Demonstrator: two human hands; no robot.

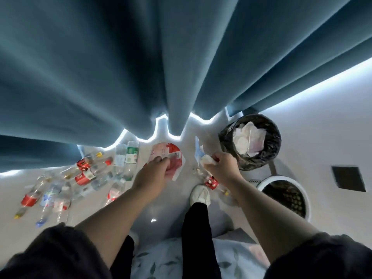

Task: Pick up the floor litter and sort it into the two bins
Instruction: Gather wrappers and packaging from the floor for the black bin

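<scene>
The right hand (221, 168) is clenched on crumpled white paper (206, 160) just beside the black-lined bin (227, 137); the left hand (156, 170) pinches a red-and-white wrapper (171, 156). Plastic bottles (84, 174) lie on the floor, left. Loose paper could drop short of the rim, or go into the wrong bin (267, 183)

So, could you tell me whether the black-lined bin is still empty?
No, the black-lined bin already holds crumpled white paper filling much of its opening.
</scene>
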